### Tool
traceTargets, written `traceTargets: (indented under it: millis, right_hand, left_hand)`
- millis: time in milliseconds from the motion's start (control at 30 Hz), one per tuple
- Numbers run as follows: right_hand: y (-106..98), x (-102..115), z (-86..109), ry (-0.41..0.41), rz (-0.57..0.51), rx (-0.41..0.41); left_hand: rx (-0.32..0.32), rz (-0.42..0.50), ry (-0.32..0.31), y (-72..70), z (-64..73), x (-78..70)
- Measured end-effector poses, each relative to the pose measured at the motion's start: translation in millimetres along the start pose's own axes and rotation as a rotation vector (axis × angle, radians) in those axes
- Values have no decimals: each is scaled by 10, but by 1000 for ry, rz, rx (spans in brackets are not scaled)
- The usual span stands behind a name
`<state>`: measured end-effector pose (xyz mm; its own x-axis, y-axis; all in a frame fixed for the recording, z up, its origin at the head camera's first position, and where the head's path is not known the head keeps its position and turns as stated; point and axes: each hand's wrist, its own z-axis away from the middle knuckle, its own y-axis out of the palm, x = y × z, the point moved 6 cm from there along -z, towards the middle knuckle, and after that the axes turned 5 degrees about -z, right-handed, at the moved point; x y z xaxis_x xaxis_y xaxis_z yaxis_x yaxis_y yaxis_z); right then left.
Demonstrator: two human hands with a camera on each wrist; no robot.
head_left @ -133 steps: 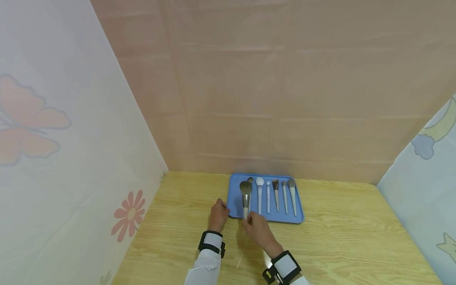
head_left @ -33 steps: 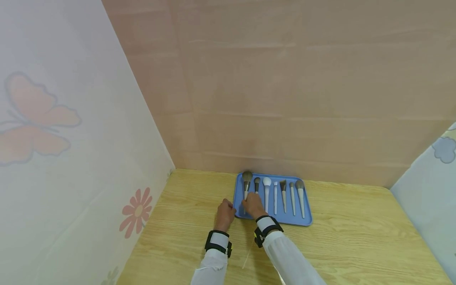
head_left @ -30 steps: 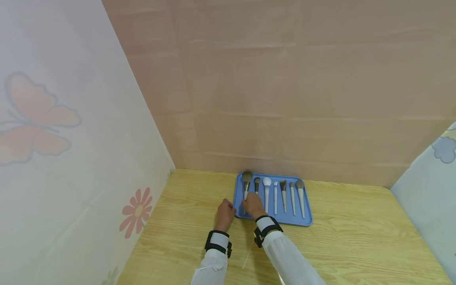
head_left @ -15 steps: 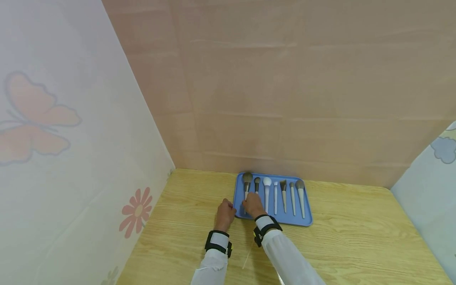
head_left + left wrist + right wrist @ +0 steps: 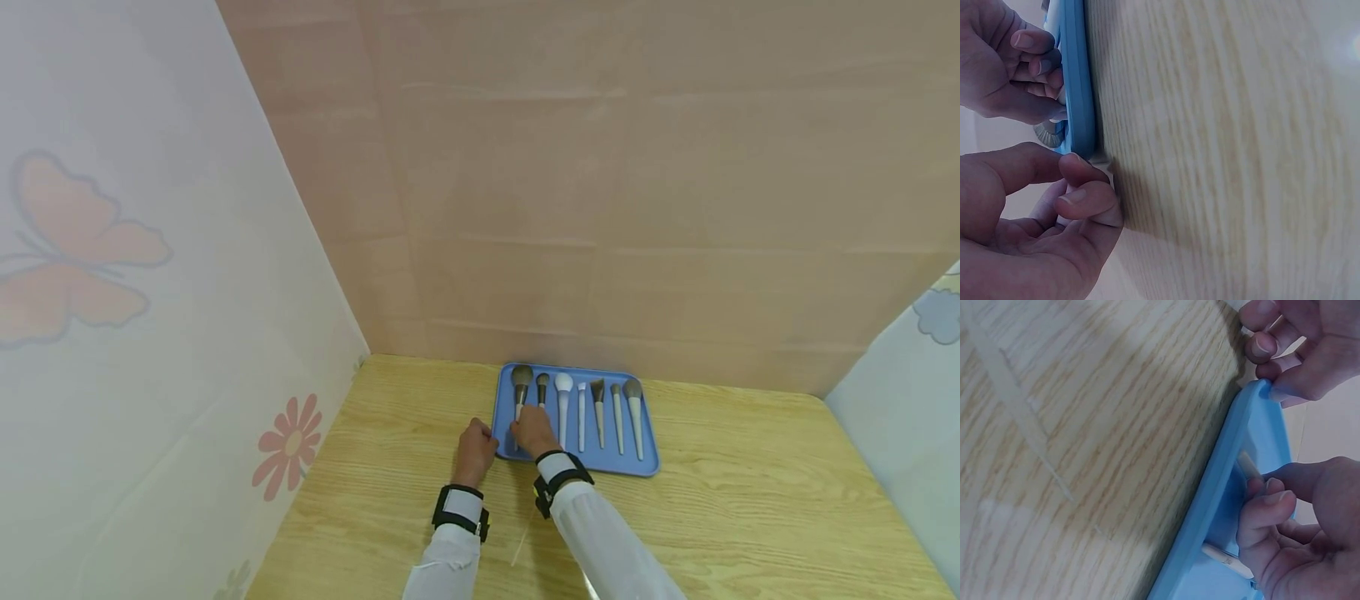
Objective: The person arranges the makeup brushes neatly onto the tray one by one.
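Seven or so makeup brushes lie side by side on a blue tray, bristles toward the back wall. My right hand pinches the handle of the leftmost makeup brush, which has a large grey-brown head and a dark shiny ferrule. In the right wrist view its pale handle end sticks out past the fingertips, low over the tray floor. My left hand holds the tray's near left corner, thumb at the rim and fingers curled beside it. Behind my right hand, a smaller dark brush is partly hidden.
Other brushes, among them a white-headed one and an angled one, fill the tray's middle and right. The tray rests on a wood-grain table near the back wall. A thin pale strip lies in front.
Since the earliest frame, my right hand has carried the large brush forward onto the tray's left side. Over the last second it slid slightly toward me. My left hand stays at the corner.
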<state>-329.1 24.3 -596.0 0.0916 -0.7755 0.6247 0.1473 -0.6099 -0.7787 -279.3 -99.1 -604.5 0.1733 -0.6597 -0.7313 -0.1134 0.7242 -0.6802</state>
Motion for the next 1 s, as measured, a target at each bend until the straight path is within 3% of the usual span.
traceTargets:
  millis: [267, 500, 767, 1000]
  right_hand:
    - [6, 2, 1, -9, 8, -8]
    - [1, -4, -4, 2, 14, -14]
    - [-5, 5, 1, 19, 17, -24]
    - [-7, -14, 2, 27, 14, -36]
  left_hand:
    - [5, 9, -11, -9, 6, 2]
    - [-34, 41, 78, -48, 39, -11]
    - [-6, 13, -1, -39, 34, -24]
    - [-20, -7, 2, -24, 29, -14]
